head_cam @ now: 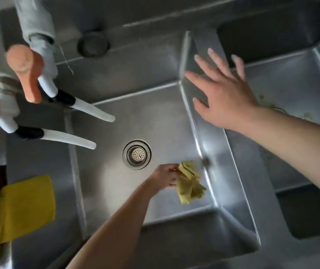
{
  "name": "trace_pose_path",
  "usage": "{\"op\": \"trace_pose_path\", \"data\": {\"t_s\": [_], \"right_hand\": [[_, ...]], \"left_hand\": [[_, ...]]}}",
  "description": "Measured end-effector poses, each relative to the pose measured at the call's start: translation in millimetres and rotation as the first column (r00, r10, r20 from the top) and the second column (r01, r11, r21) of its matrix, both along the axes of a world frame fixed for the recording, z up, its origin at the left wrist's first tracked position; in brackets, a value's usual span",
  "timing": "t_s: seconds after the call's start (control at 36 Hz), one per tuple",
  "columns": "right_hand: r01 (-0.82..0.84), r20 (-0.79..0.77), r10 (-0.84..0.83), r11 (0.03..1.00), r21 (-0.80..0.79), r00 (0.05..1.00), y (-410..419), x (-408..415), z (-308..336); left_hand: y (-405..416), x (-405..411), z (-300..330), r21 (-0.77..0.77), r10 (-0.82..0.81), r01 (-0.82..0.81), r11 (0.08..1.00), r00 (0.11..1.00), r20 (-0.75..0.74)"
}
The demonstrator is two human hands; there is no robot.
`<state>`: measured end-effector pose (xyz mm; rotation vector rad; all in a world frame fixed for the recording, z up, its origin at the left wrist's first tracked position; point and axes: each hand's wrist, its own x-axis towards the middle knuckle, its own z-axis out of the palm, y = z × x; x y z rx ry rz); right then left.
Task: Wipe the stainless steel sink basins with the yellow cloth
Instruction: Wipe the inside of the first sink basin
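Note:
I look straight down into a stainless steel sink basin (105, 171) with a round drain strainer (137, 154) in its floor. My left hand (166, 176) is low in this basin, right of the drain, shut on a crumpled yellow cloth (189, 184) that touches the basin floor near the right wall. My right hand (223, 92) hovers open, fingers spread, over the steel divider (213, 144) between this basin and a second basin (291, 78) on the right.
Two white faucet spouts (95, 113) with orange handles (26, 68) reach over the basin from the left. Another yellow cloth (25, 206) lies on the left rim. The right basin holds yellowish food scraps (267, 105). A second drain (93, 43) lies beyond.

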<state>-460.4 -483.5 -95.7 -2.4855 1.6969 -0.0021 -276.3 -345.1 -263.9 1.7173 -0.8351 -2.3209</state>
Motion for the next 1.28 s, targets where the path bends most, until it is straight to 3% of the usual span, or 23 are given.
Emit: {"op": "trace_pose_path", "data": {"t_s": [0.08, 0.17, 0.22, 0.28, 0.33, 0.39, 0.47, 0.5, 0.56, 0.64, 0.81, 0.86, 0.97, 1.28], "right_hand": [[0.071, -0.1, -0.064, 0.995, 0.076, 0.993, -14.9, -7.9, -5.0], [0.119, -0.119, -0.107, 0.988, 0.095, 0.987, -24.4, -9.8, -18.3], [0.122, -0.11, -0.112, 0.988, 0.09, 0.988, -24.4, -8.6, -30.3], [0.132, -0.05, -0.13, 0.99, 0.051, 0.99, -21.3, -8.2, -41.7], [0.169, 0.039, -0.169, 0.986, 0.011, 0.985, -22.4, -8.9, -47.5], [0.165, 0.072, -0.164, 0.986, -0.013, 0.984, -24.5, -10.3, -49.7], [0.169, 0.076, -0.167, 0.985, -0.017, 0.983, -25.9, -13.4, -52.1], [0.175, 0.074, -0.174, 0.984, -0.019, 0.982, -25.3, -14.3, -52.4], [0.188, 0.077, -0.186, 0.982, -0.028, 0.98, -24.2, -14.2, -52.5], [0.201, 0.091, -0.198, 0.979, -0.032, 0.976, -24.9, -13.4, -51.6], [0.21, 0.114, -0.204, 0.977, -0.037, 0.972, -21.6, -12.1, -52.8], [0.209, 0.114, -0.204, 0.977, -0.032, 0.972, -21.9, -11.0, -51.5], [0.222, 0.106, -0.217, 0.974, -0.035, 0.97, -23.4, -11.7, -50.2], [0.221, 0.093, -0.217, 0.975, -0.037, 0.972, -21.1, -9.0, -48.2]], "left_hand": [[-22.1, 28.9, 1.4, -0.066, 0.385, -0.385, 0.921, 0.923, -0.01], [-58.7, 44.2, 0.7, -0.22, 0.649, -0.622, 0.751, 0.756, 0.079], [-91.0, 46.2, -0.8, -0.412, 0.73, -0.623, 0.665, 0.658, 0.185], [-122.8, 44.5, -6.9, -0.589, 0.764, -0.517, 0.621, 0.566, 0.309], [-153.4, 41.6, -12.9, -0.679, 0.734, -0.34, 0.651, 0.51, 0.449], [-183.4, 32.6, -24.7, -0.649, 0.624, -0.174, 0.741, 0.535, 0.569], [-212.4, 12.9, -54.6, -0.436, 0.211, 0.227, 0.871, 0.629, 0.749], [-216.0, 6.9, -62.8, -0.346, 0.075, 0.362, 0.866, 0.59, 0.804], [-215.0, -0.1, -76.2, -0.281, 0.018, 0.495, 0.822, 0.471, 0.882], [-205.2, -7.9, -86.7, -0.313, 0.102, 0.52, 0.795, 0.394, 0.914], [-209.4, -37.2, -93.5, -0.345, 0.127, 0.469, 0.813, 0.436, 0.891], [-214.4, -49.2, -88.2, -0.329, 0.076, 0.483, 0.812, 0.47, 0.879], [-221.2, -88.2, -73.3, -0.354, -0.07, 0.596, 0.721, 0.57, 0.819], [-170.6, -72.6, -73.7, -0.328, -0.257, 0.737, 0.591, 0.558, 0.789]]}}
